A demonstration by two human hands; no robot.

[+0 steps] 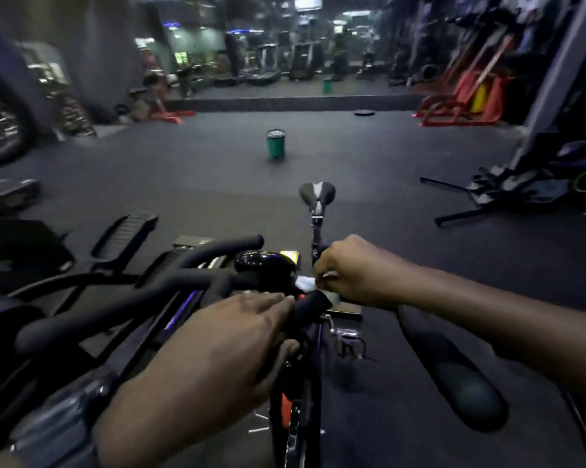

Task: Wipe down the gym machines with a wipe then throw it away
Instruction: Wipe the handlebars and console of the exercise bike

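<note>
A black exercise bike stands right below me, with padded handlebars [183, 285], a glossy black console [264, 265] and a saddle [317, 192] farther off. My right hand [349, 271] grips a white wipe [305, 283] around the right handlebar grip. My left hand [217, 346] curls over the near end of the handlebar [310, 309], thumb underneath. A green bin [275, 143] stands on the open floor beyond the saddle.
An elliptical's foot pedals [126, 231] and arms lie to the left. A black padded handle [453, 373] juts at lower right. A black stand [487, 197] and red machines [460, 99] sit to the right. A mirror wall [285, 55] closes the back.
</note>
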